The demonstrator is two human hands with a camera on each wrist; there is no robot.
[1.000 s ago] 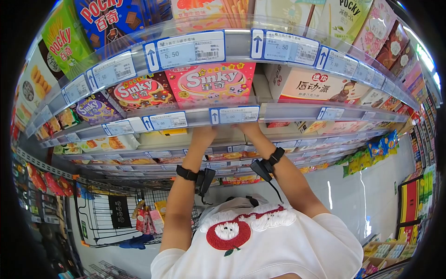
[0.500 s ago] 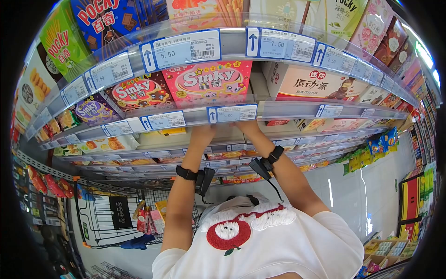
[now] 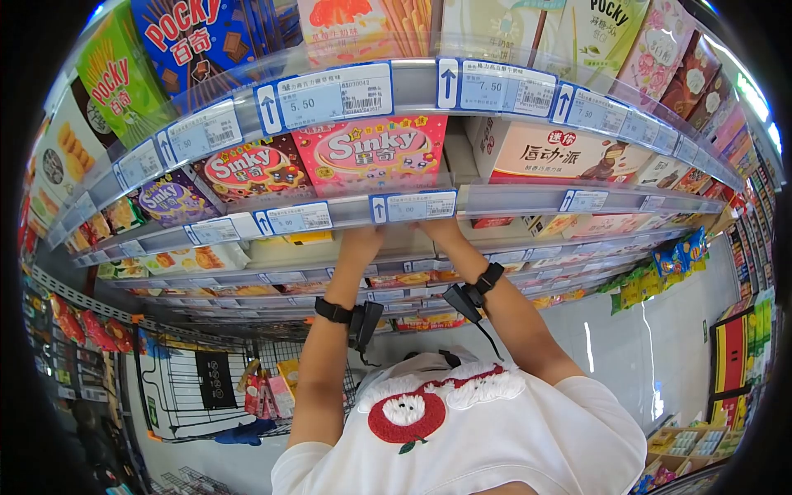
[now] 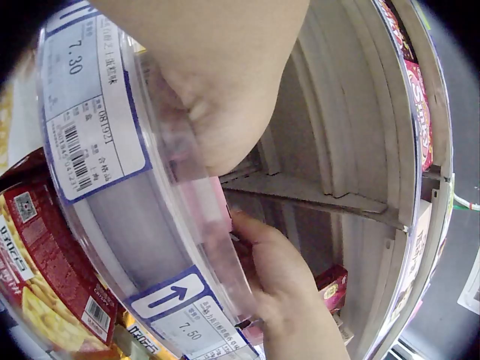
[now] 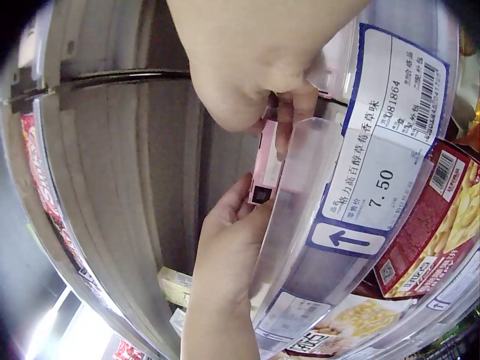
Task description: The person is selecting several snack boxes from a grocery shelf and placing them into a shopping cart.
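Both hands reach into a shelf below the pink Sinky box [image 3: 375, 157]; in the head view its front edge hides most of the fingers. A small pink box [image 5: 268, 159] stands between the hands behind the clear shelf lip [image 5: 289, 195]. My left hand [image 5: 229, 236] grips its lower end in the right wrist view, thumb and fingers at either side. At the other end, my right hand [image 5: 255, 82] holds it with bent fingers. In the left wrist view, the right hand [image 4: 277, 262] appears beyond a pink strip of the box, its thumb raised beside it.
Price tags [image 3: 412, 206] line the shelf edges. Pocky boxes [image 3: 188, 41] fill the shelf above, and a white snack box [image 3: 569, 153] stands at the right. A wire shopping cart [image 3: 177, 396] with several packs stands at the lower left. A red snack box [image 4: 56, 262] sits outside the lip.
The head view has shifted slightly. Both hands stay in nearly the same place under the shelf edge.
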